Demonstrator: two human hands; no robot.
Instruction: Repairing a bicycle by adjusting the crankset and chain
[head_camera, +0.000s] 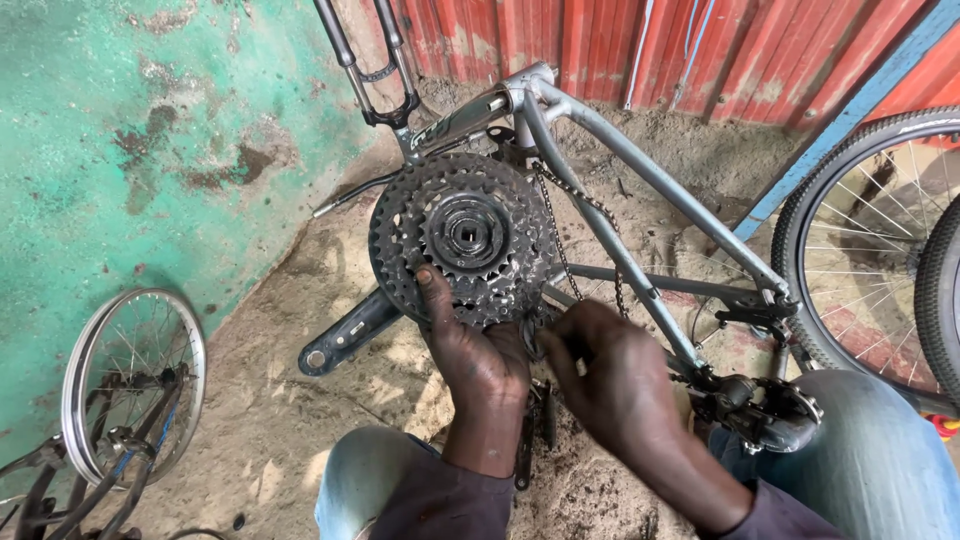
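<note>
My left hand (480, 350) grips the sprocket cluster (462, 238) from its near edge; my right hand (610, 365) pinches the chain (560, 250) just right.

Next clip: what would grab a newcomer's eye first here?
The greasy cassette of sprockets at centre, held from below by the left hand. The right hand works beside it, near the chain hanging off the grey bicycle frame lying on sandy ground.

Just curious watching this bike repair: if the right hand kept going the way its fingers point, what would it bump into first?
Probably the cassette of sprockets. The right hand points up-left toward its lower edge beside the left hand, though depth is unclear.
</note>
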